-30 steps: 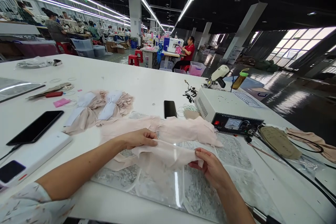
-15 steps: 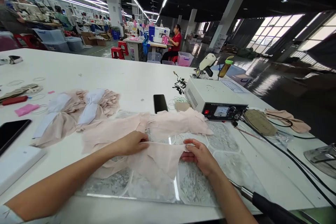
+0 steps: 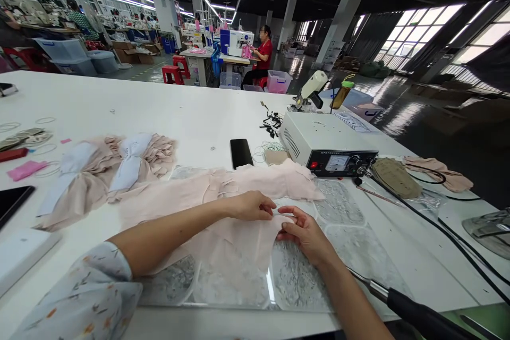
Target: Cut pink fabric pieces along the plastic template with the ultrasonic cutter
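A thin pale pink fabric piece (image 3: 243,247) hangs over the patterned clear-topped mat in front of me. My right hand (image 3: 305,234) pinches its upper right corner between thumb and fingers. My left hand (image 3: 252,205) is closed at the same top edge, its fingertips nearly meeting those of my right hand; the exact grip is partly hidden. More pale pink fabric pieces (image 3: 171,194) lie flat behind and to the left. Beside my right forearm rests a black-handled tool with a thin metal tip (image 3: 376,289).
A control box (image 3: 338,146) with a dial stands at the back right, its black cable (image 3: 430,223) running forward. A phone (image 3: 241,154) lies behind the fabric. Tied fabric bundles (image 3: 131,162) and a white box (image 3: 26,255) are on the left. A glass jar (image 3: 490,231) stands far right.
My left hand has moved right along the fabric's top edge, close to my right hand. The right hand stays at the corner. The view has shifted slightly.
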`<state>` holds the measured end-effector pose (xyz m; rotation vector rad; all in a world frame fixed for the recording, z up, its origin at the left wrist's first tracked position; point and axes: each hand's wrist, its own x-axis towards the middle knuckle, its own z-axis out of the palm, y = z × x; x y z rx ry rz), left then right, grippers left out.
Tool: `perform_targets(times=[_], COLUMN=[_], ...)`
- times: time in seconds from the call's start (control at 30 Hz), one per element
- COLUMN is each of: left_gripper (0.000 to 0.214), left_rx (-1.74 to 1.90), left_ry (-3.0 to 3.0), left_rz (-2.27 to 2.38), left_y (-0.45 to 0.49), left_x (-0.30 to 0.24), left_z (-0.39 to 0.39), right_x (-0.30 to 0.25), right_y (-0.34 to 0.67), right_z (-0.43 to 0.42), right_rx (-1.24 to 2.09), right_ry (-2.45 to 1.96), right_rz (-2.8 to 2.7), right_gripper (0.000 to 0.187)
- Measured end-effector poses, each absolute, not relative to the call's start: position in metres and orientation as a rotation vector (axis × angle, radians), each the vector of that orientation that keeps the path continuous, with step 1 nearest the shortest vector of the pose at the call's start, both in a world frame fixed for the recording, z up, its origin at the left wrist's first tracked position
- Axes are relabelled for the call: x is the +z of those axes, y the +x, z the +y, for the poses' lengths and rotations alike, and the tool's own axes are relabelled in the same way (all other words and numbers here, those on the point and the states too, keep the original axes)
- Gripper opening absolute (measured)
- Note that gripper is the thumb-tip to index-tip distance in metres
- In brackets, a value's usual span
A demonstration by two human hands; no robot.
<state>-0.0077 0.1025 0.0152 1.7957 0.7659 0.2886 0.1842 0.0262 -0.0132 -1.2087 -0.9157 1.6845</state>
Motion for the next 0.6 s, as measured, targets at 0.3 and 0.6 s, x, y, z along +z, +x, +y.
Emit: perform_targets(times=[0.3, 0.6], left_gripper=[0.029, 0.038], left_rx=[0.258, 0.314], left_ry=[1.490, 1.213], left_rz=[0.861, 0.829], left_y=[0.001, -0.002], left_x=[0.001, 0.000], left_z=[0.108, 0.106], right_x=[-0.015, -0.029], right_y=[0.189, 0.170], right_z=[0.021, 0.020], right_rx=[1.598, 1.537], right_ry=[-1.181, -1.132], right_rz=[-0.790, -0.871], right_gripper=[0.054, 0.055])
